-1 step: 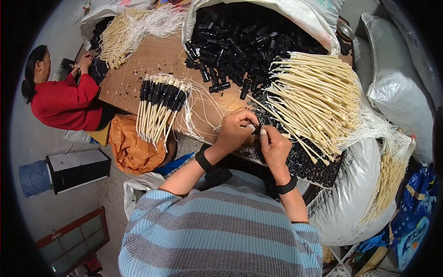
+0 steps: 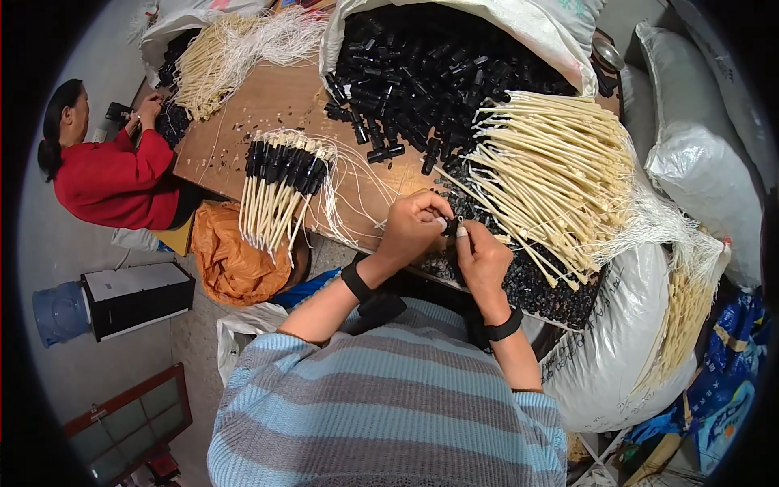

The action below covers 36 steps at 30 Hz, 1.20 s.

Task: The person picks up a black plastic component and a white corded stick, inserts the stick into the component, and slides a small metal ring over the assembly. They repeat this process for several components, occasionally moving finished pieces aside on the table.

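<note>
The change is slight: between the fingertips of the left hand (image 2: 410, 233) and the right hand (image 2: 484, 258), more of a small black piece (image 2: 452, 226) (too tiny to identify) shows than before. The left forearm (image 2: 320, 312), black wristband (image 2: 355, 282) included, has shifted marginally leftward and toward the body.

The stick pile (image 2: 560, 178) lies on the right part of the table (image 2: 276, 97), with small chips (image 2: 544, 296) spread along its front. Behind the pile and to its left, an open sack (image 2: 560, 32) holds plastic parts (image 2: 438, 73), some lying outside its mouth. Left of the pile, toward the front, are the right hand (image 2: 484, 256) and, farther off, the left hand (image 2: 410, 231); a stick bundle (image 2: 284, 174) lies well left of it. Strings (image 2: 653, 215) extend from the pile's right end. A full sack (image 2: 617, 341) stands front-right of it.
</note>
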Tool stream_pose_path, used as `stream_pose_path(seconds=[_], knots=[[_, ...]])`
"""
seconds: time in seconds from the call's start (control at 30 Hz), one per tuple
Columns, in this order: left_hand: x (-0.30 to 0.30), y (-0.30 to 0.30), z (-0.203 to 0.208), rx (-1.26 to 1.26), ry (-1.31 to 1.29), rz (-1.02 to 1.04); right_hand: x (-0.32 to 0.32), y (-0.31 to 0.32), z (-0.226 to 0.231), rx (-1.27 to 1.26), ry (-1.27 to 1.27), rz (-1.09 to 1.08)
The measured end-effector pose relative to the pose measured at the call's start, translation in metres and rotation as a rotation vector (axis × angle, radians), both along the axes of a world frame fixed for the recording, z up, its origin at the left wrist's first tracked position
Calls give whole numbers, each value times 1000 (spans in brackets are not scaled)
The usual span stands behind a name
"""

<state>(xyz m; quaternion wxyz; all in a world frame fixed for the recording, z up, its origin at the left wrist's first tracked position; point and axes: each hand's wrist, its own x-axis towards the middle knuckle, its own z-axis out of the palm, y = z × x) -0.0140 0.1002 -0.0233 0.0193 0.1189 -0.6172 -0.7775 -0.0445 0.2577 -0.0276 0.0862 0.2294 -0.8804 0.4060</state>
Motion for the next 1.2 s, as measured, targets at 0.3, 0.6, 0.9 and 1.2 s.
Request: stream_pose_path(seconds=[0.3, 0.6, 0.9, 1.2], knots=[[-6, -3, 3, -218, -34, -108, 3, -1, 8, 133, 184, 101], [-6, -2, 3, -238, 6, -79, 4, -1, 10, 132, 125, 117], [-9, -6, 8, -978, 308, 156, 4, -3, 17, -7, -109, -49], [-9, -19, 14, -920, 411, -336, -14, 24, 41, -596, -939, 210]])
